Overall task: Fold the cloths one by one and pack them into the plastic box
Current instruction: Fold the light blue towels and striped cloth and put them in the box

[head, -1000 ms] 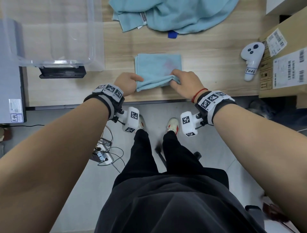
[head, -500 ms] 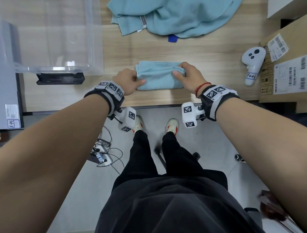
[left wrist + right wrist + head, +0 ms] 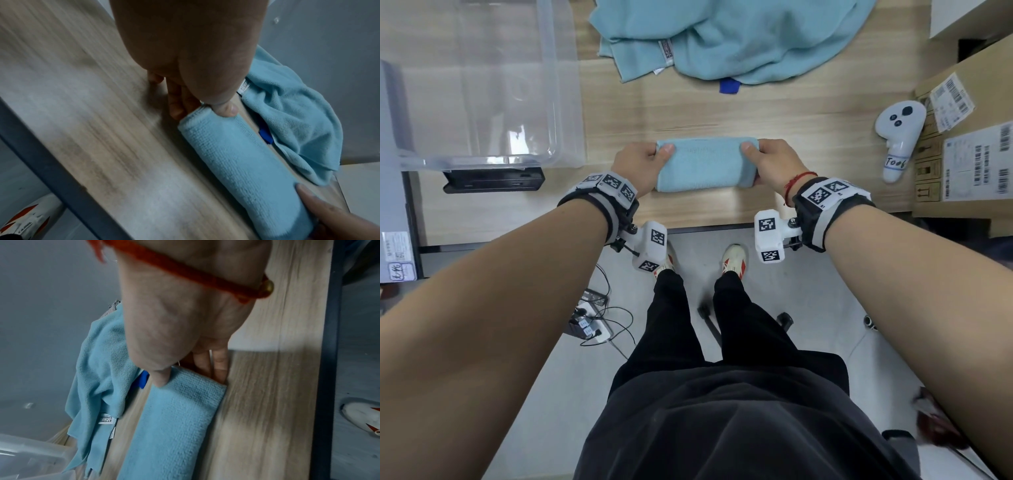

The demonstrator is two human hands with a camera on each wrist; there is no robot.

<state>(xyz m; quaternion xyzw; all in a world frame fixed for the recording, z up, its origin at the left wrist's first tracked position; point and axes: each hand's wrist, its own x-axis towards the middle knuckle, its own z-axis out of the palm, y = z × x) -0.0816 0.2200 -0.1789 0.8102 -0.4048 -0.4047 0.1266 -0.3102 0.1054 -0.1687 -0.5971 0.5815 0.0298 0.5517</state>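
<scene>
Both hands pinch folded cloth (image 3: pixel 704 163) ends | left hand (image 3: pixel 641 163) | right hand (image 3: pixel 774 163) | wrist views: fingers tucked underneath

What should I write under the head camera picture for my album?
Both hands, left hand and right hand, grip the ends of a folded blue cloth beside the clear plastic box.

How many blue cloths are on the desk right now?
2 that I can tell apart: a folded cloth held at both ends near the desk's front edge, and a crumpled heap at the back, which may hide more.

Right hand (image 3: pixel 185 321) pinches folded blue cloth (image 3: pixel 174 426) on table (image 3: pixel 257 418).
</scene>
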